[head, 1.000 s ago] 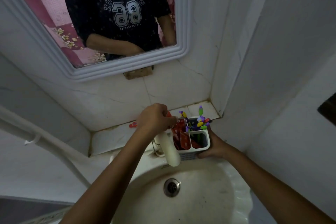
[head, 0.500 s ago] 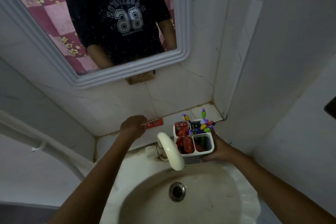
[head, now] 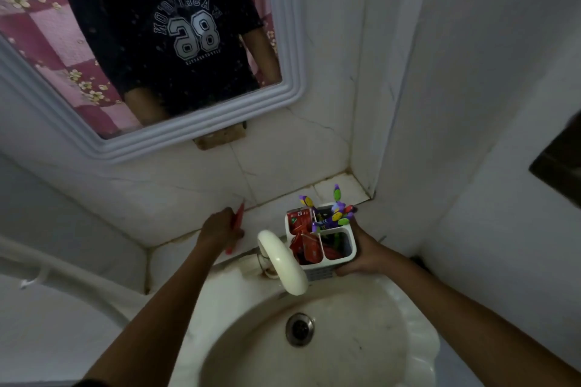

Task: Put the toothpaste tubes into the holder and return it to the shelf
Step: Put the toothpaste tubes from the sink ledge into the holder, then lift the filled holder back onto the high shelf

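Now the left hand [head: 220,228] has its fingers curled round a thin red toothpaste tube [head: 236,223] above the tiled shelf [head: 276,209]. Beside it the right hand [head: 364,250] grips the white plastic holder [head: 341,248], already crowded; jamming the tube in could tip it into the basin [head: 393,324].

Person, head view: both forearms bare, no sleeves, left hand [head: 220,228] and right hand [head: 366,253] ungloved. Mirror reflection [head: 176,31]: dark short-sleeved T-shirt, pale V-neck trim, reversed grey number and lettering.
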Demonstrator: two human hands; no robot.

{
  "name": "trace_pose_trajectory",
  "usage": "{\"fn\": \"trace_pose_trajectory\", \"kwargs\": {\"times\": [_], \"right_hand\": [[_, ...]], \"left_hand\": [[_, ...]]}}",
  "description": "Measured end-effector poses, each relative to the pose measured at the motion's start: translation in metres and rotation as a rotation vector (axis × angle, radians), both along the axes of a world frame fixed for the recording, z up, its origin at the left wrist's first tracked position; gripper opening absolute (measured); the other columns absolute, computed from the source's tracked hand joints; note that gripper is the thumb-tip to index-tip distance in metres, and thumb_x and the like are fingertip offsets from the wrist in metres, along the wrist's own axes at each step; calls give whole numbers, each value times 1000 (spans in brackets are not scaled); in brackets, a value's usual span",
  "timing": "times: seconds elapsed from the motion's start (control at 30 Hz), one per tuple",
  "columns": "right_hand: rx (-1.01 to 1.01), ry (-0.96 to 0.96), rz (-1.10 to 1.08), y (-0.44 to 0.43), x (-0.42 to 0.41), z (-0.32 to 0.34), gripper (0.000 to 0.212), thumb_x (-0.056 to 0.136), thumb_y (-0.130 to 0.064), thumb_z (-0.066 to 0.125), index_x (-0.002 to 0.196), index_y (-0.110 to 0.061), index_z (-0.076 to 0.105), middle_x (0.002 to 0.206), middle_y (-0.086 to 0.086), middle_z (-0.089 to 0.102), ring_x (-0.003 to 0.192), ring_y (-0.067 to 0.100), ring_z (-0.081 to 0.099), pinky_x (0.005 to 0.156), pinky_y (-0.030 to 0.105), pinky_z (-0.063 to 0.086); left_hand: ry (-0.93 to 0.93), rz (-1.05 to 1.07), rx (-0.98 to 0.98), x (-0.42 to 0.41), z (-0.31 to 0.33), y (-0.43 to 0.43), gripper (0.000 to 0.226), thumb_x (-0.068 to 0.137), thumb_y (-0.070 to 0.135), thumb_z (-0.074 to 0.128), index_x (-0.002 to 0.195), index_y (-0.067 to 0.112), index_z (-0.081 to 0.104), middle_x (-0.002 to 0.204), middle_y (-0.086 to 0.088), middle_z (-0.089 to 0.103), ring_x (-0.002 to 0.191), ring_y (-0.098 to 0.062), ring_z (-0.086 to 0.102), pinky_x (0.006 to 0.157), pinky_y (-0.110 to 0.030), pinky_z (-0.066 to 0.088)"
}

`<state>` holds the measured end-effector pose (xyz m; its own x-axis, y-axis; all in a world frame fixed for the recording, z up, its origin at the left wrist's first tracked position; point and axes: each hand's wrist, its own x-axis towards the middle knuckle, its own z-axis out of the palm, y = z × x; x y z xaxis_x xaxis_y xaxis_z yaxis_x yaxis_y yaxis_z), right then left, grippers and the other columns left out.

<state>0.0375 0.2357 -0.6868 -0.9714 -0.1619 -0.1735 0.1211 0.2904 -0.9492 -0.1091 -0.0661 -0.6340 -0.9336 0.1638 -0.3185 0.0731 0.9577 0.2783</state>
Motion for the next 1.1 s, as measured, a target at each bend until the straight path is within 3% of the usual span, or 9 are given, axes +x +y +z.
{"fn": "trace_pose_trajectory", "kwargs": {"times": [0.2,0.3,0.4,0.57,0.67,0.77,0.9,1.0,1.1], "right_hand": [[-2,74,-18,-7,5,8,128,53,6,89,148,-22,7,136,-7,50,125,7,52,96,25,52],[-7,115,-23,-12,8,17,127,50,5,90,142,-35,14,136,-6,50,126,7,52,98,26,50],[8,162,-44,-14,11,22,122,47,17,88,136,-30,20,131,-7,48,119,-5,52,93,12,48],[60,159,-164,-12,28,35,107,50,5,91,134,-28,32,117,-3,52,104,13,55,90,29,50],[53,169,-206,-6,35,50,105,52,3,91,136,-22,32,114,-10,54,103,9,57,93,31,50],[16,228,-231,3,39,65,115,48,9,91,132,-38,28,117,-15,56,105,-5,60,92,25,54],[29,297,-279,19,43,96,122,38,-14,96,136,-39,28,127,0,61,116,18,60,93,56,53],[31,384,-347,27,42,149,109,38,-25,94,126,-48,36,121,-4,65,112,16,62,93,56,53],[21,500,-402,30,34,225,102,32,-40,97,119,-43,43,115,-9,68,108,13,62,92,52,54]], "left_hand": [[227,53,706,56,109,38,34,84,11,71,112,21,55,94,10,62,86,-12,66,68,-19,54],[98,-58,883,97,147,72,27,84,9,70,100,25,56,100,7,67,82,-3,70,67,-17,59],[32,-163,762,127,152,102,31,76,12,79,101,19,63,99,0,72,85,-9,72,74,-27,62],[202,-345,279,143,129,134,35,66,36,83,95,22,69,93,-1,71,86,-19,66,71,-32,55],[307,-419,198,144,123,145,33,69,41,77,96,23,70,94,-2,71,90,-23,66,64,-28,44],[424,-401,305,149,141,149,40,72,50,75,105,30,69,100,9,68,90,-12,63,67,-26,44],[618,-185,589,144,183,128,32,82,51,66,108,32,64,109,11,63,88,-9,59,73,-29,51],[357,1,735,133,213,110,53,84,62,57,122,25,61,125,2,63,109,-15,60,90,-35,50],[81,-45,888,134,254,107,56,89,65,42,125,27,61,128,5,64,120,-16,59,100,-39,45]]}}
